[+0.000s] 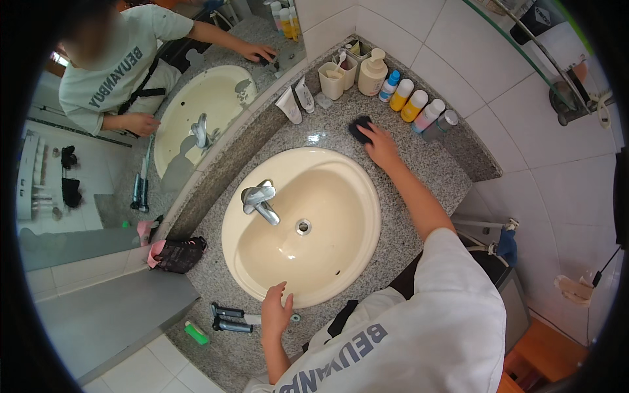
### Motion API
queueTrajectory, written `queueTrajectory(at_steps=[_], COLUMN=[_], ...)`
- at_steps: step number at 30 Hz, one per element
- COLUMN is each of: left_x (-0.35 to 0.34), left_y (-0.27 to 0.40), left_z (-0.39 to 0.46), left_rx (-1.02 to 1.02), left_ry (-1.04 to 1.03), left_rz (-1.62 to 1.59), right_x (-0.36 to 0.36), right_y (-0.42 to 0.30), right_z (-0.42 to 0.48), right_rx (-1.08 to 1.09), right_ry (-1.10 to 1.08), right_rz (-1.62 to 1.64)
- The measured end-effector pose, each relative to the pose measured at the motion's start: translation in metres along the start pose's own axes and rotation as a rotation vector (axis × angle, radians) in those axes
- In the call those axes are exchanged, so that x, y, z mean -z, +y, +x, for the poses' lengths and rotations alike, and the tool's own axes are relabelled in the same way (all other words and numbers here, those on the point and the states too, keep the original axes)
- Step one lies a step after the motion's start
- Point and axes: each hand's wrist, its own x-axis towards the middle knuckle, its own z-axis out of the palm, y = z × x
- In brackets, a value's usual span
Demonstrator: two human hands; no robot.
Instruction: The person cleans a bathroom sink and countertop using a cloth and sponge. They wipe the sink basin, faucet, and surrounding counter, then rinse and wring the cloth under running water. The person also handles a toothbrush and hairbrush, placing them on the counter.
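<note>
My right hand [381,145] presses a black cloth or sponge [360,129] onto the speckled granite counter [417,196], beyond the basin's far right side. Its fingers cover part of that dark piece. Over the near left rim of the cream oval sink [339,196], my left hand [276,310] hovers with fingers apart and holds nothing. Beneath and beside this hand lie two dark-handled tools [231,318], their other ends partly hidden by it. A chrome faucet [260,200] stands on the sink's left rim. Around the drain [303,226] the bowl shows no standing water.
A pump bottle [372,73], cream cups [331,81], white tubes [290,105] and several small bottles [414,105] line the back corner. A dark pouch [179,254] and a green brush [196,332] sit left. A mirror [108,186] borders the counter; a glass shelf [521,49] hangs upper right.
</note>
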Motion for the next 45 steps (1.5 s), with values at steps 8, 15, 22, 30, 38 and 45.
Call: queueTrajectory(at_steps=[8,15,22,30,38,45], left_x=[-0.020,-0.013,-0.006,-0.004,-0.022,-0.023], left_y=[-0.012,0.006,0.000,0.006,0.020,0.042], left_z=[0.003,0.013,0.008,0.002,-0.004,-0.015], left_rx=[-0.016,-0.091,-0.036,-0.051,-0.140,-0.243], left_ry=[-0.067,-0.071,-0.050,-0.078,-0.124,-0.149], left_rz=[0.000,-0.008,0.015,0.049,0.069,0.109], right_x=[0.070,0.048,0.006,0.011,0.045,0.061], right_y=[0.075,0.062,-0.005,0.024,0.024,0.130], right_z=[-0.239,-0.133,0.062,-0.037,-0.249,-0.141], right_rx=[-0.123,-0.026,-0.136,-0.143,-0.151,-0.238], right_ry=[0.039,0.114,0.043,0.108,-0.011,0.281], right_rz=[-0.020,-0.093,-0.184,-0.121,0.001,-0.108])
